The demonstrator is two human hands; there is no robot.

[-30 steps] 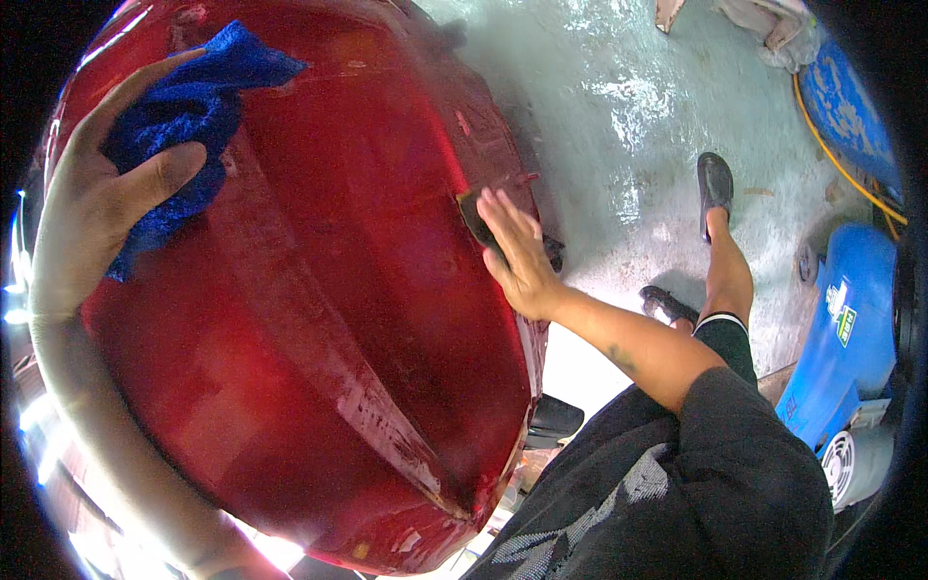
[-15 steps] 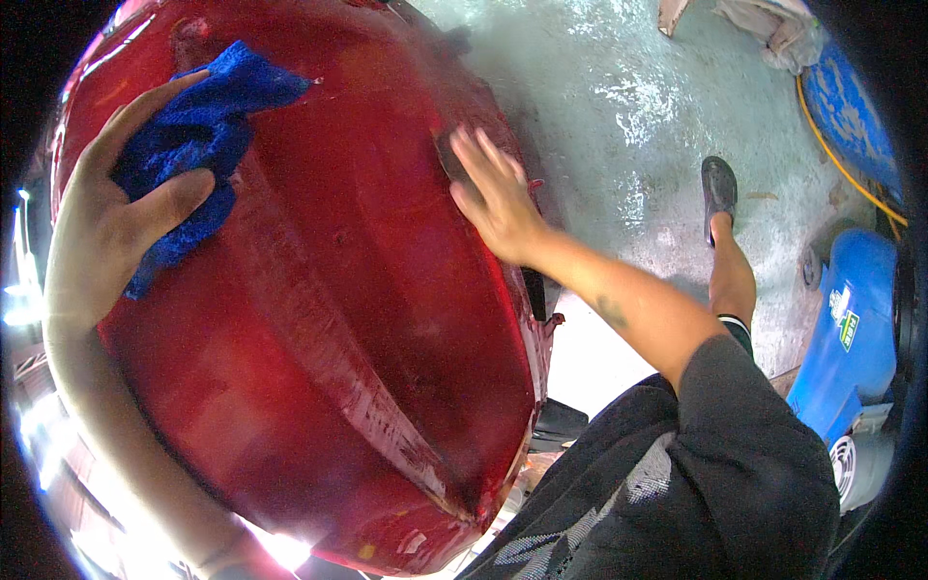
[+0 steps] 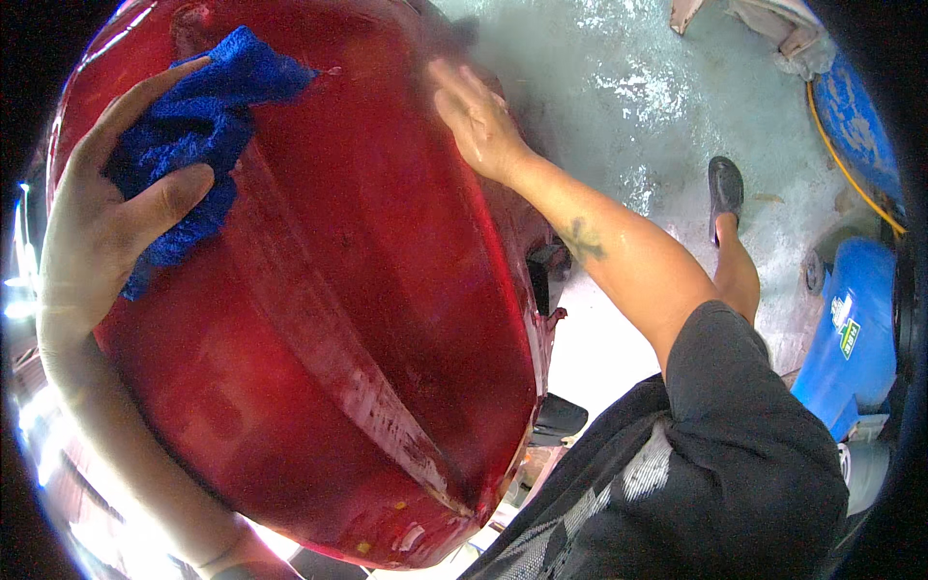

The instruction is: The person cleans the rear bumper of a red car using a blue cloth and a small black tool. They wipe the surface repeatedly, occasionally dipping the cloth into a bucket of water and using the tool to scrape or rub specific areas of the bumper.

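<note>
A large, curved, glossy red vehicle panel (image 3: 396, 232) fills the left and middle of the view. A pale, scuffed strip runs along its crease. My left hand (image 3: 92, 227) is at the panel's left side, thumb and fingers closed round a crumpled blue cloth (image 3: 198, 130). The cloth lies against the red surface. My right hand (image 3: 483, 126) lies near the panel's far right edge, its fingers stretched out and slightly blurred. Whatever may be under that palm is hidden.
Wet-looking grey floor (image 3: 599, 106) lies right of the panel; my foot in a dark shoe (image 3: 725, 188) stands on it. A blue tank-shaped object (image 3: 851, 329) stands at the right, with a blue drum (image 3: 860, 126) and yellow hose (image 3: 841, 159) beyond it.
My right hand has slid away from me and slightly left along the panel's edge. A dark patch beside its fingers earlier no longer shows. The left hand and cloth have barely moved.
</note>
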